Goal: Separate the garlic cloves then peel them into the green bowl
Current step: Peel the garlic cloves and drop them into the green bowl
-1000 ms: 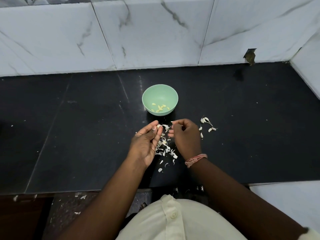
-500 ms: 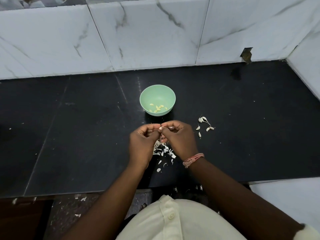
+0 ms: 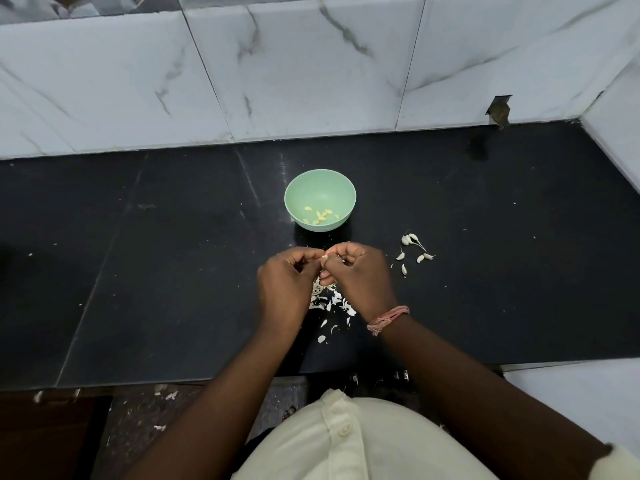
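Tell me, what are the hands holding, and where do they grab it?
Both the left hand and right hand pinch one small garlic clove between their fingertips. It is mostly hidden, so which part cannot be told.

No writing, label, brand, number or sign can be read anywhere in the head view.
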A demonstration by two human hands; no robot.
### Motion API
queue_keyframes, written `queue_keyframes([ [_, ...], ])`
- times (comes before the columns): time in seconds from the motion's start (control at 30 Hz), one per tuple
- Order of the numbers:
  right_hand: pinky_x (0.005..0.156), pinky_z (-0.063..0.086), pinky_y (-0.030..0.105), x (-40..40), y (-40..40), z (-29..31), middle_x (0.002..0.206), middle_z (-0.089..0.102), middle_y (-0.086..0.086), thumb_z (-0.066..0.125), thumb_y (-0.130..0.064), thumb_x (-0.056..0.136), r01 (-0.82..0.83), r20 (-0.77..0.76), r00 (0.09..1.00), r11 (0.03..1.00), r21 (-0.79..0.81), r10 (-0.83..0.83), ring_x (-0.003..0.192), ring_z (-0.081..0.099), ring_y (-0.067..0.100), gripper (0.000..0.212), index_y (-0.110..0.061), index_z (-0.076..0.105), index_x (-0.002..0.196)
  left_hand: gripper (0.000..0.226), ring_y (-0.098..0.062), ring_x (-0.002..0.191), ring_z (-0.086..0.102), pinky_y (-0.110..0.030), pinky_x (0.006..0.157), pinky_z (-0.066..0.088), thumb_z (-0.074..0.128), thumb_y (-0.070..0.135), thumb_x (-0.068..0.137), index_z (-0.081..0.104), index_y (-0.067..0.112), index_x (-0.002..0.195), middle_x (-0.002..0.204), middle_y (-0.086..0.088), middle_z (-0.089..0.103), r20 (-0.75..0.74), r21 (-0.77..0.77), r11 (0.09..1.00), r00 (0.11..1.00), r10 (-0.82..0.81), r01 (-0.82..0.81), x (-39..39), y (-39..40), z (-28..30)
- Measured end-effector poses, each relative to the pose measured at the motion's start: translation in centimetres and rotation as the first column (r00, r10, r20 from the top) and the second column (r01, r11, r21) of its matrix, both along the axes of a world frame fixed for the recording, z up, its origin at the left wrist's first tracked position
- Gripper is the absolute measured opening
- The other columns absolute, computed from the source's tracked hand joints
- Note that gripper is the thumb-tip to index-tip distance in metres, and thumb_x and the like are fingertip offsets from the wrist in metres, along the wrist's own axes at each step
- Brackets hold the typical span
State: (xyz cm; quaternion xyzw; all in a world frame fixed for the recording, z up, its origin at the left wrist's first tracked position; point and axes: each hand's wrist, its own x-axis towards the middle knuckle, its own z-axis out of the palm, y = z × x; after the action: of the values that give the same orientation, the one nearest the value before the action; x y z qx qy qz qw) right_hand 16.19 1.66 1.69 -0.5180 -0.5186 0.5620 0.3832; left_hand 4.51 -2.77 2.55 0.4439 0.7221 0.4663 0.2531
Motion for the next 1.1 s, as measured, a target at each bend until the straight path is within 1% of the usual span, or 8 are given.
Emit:
queue_keyframes([
  [0.1,0.057,0.06,0.028,-0.1,0.0,-0.1,0.07,0.071,0.017,0.064,0.004,0.09,-0.013,-0.029,1.0,1.0,-0.002,0.013,0.056,0.068,0.018,0.007,0.003,0.07,0.087,0.012,-0.002,0.071,0.071,-0.037,0.071,0.061,0.079,0.011,0.085,0.081,0.024,0.087,0.078,0.013,0.076,0.047,-0.02,1.0,0.999,0.018,-0.017,-0.1,-0.1,0.4],
  [0.23,0.054,0.056,0.027,0.1,0.3,0.6,0.068,0.069,0.023,0.062,0.005,0.09,-0.017,-0.059,0.998,1.0,0.006,0.017,0.053,0.065,0.017,0.009,0.006,0.07,0.086,0.012,-0.007,0.074,0.074,-0.034,0.074,0.062,0.077,0.006,0.086,0.081,0.016,0.093,0.082,0.008,0.077,0.121,0.018,1.0,0.992,-0.027,0.025,-0.1,-0.4,0.8],
  [0.37,0.05,0.052,0.023,0.5,0.5,0.8,0.059,0.065,0.01,0.062,0.006,0.089,-0.027,-0.107,0.994,0.999,-0.032,0.024,0.048,0.058,0.011,0.01,0.006,0.072,0.087,0.012,-0.015,0.081,0.075,-0.035,0.078,0.062,0.079,0.009,0.086,0.08,0.013,0.098,0.086,0.003,0.078,0.214,0.044,0.994,0.971,-0.107,0.1,-0.5,-0.4,0.9],
  [0.5,0.049,0.051,0.025,0.4,0.6,0.8,0.061,0.065,0.012,0.059,0.007,0.091,-0.053,-0.169,0.985,0.994,-0.1,0.035,0.052,0.057,0.016,0.013,0.006,0.071,0.087,0.013,-0.024,0.084,0.075,-0.032,0.079,0.062,0.077,0.004,0.086,0.079,0.008,0.099,0.088,-0.006,0.078,0.36,0.069,0.988,0.921,-0.151,0.135,-0.8,-0.4,0.9],
  [0.7,0.046,0.044,0.027,0.5,0.6,1.1,0.061,0.06,0.009,0.058,0.003,0.092,-0.121,-0.178,0.979,0.986,-0.118,0.099,0.051,0.051,0.017,0.015,-0.002,0.07,0.083,0.013,-0.013,0.064,0.064,-0.022,0.066,0.055,0.058,-0.007,0.095,0.068,0.0,0.1,0.074,-0.009,0.07,0.644,0.042,0.986,0.749,-0.152,0.164,-1.0,0.2,-0.1],
  [0.83,0.044,0.043,0.026,0.3,0.5,1.3,0.06,0.059,0.006,0.058,0.002,0.094,-0.114,-0.211,0.974,0.981,-0.158,0.079,0.05,0.05,0.015,0.016,-0.004,0.069,0.085,0.013,-0.017,0.07,0.065,-0.02,0.069,0.057,0.052,-0.002,0.099,0.064,0.0,0.103,0.079,-0.013,0.068,0.851,0.039,0.985,0.511,-0.12,0.166,-1.2,0.3,-0.5],
  [0.93,0.046,0.048,0.025,0.2,0.6,1.3,0.062,0.061,0.005,0.055,0.005,0.095,-0.082,-0.242,0.97,0.98,-0.182,0.036,0.052,0.053,0.016,0.016,-0.001,0.068,0.087,0.018,-0.015,0.072,0.066,-0.02,0.069,0.057,0.046,0.0,0.103,0.063,0.003,0.097,0.082,-0.012,0.069,0.924,0.021,0.988,0.374,-0.077,0.152,-1.1,0.3,-0.3],
  [1.1,0.058,0.061,0.027,0.9,1.0,0.8,0.078,0.069,0.017,0.049,0.009,0.096,-0.027,-0.12,0.993,0.994,-0.105,0.015,0.061,0.068,0.016,0.018,0.009,0.066,0.1,0.017,-0.015,0.074,0.072,-0.022,0.069,0.061,0.048,0.002,0.103,0.064,0.002,0.099,0.087,-0.012,0.074,0.974,-0.043,0.998,0.224,0.031,0.046,-1.0,0.4,0.0],
])
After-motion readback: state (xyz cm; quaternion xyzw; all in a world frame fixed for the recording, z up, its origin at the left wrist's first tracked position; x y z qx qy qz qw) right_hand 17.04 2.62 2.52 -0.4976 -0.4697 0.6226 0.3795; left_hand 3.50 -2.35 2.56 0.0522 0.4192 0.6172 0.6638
